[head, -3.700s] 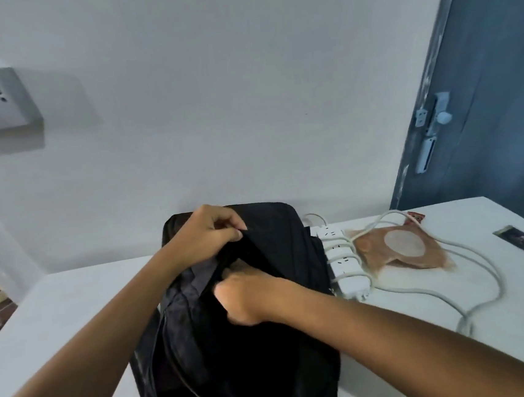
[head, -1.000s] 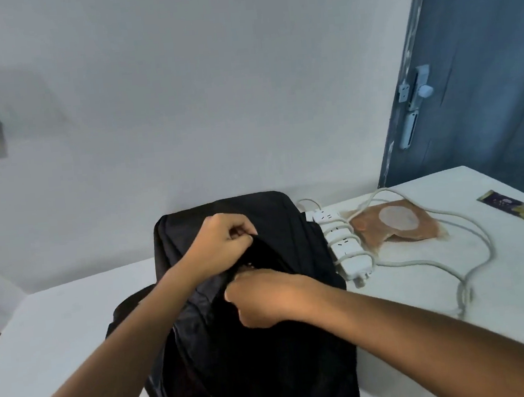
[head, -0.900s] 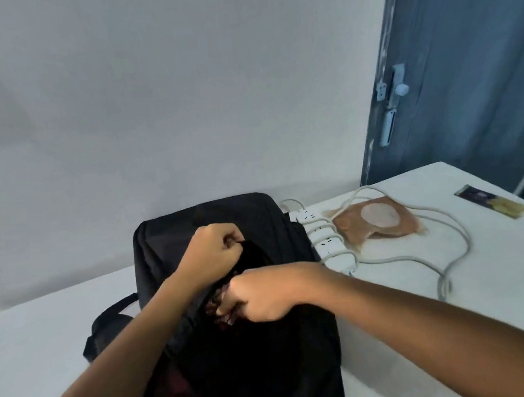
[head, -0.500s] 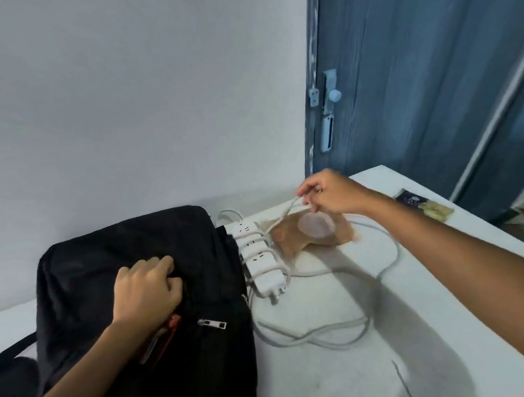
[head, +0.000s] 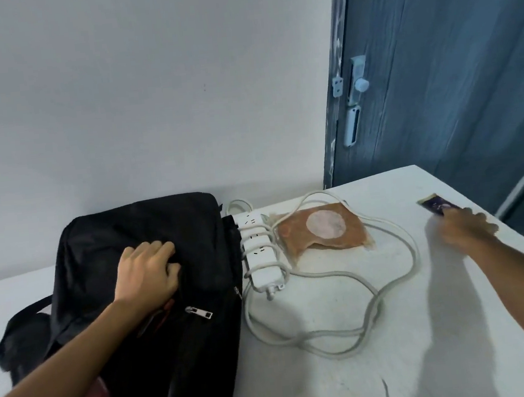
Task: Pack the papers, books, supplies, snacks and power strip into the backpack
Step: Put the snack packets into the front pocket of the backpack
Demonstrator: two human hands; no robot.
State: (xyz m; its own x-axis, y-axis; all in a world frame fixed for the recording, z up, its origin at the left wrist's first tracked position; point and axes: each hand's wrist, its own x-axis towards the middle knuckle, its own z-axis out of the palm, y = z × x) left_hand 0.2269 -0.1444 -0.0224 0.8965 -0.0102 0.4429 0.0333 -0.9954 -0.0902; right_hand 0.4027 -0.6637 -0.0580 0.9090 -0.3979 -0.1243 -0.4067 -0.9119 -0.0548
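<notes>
A black backpack [head: 148, 228] lies flat on the left of the white table [head: 335, 377]. My left hand [head: 148, 275] rests on its top, fingers curled into a fold of fabric by a pocket opening where something red [head: 164, 310] shows. Right of the bag lies a white power strip [head: 259, 253] with its cable [head: 390, 282] looped loosely, and a brown snack pouch [head: 321, 231] beside it. My right hand [head: 466, 226], blurred, reaches over the near end of a dark snack bar [head: 435, 205] at the far right, fingers extended onto it.
The table's right edge runs just beyond the snack bar. A blue door [head: 449, 68] stands behind the right corner and a plain wall is at the back. A backpack strap [head: 19, 321] trails off the bag's left side.
My right hand left the pocket, passed over the pouch and cable, and now reaches the snack bar at the far right. My left hand let the pocket flap drop and stays on the bag.
</notes>
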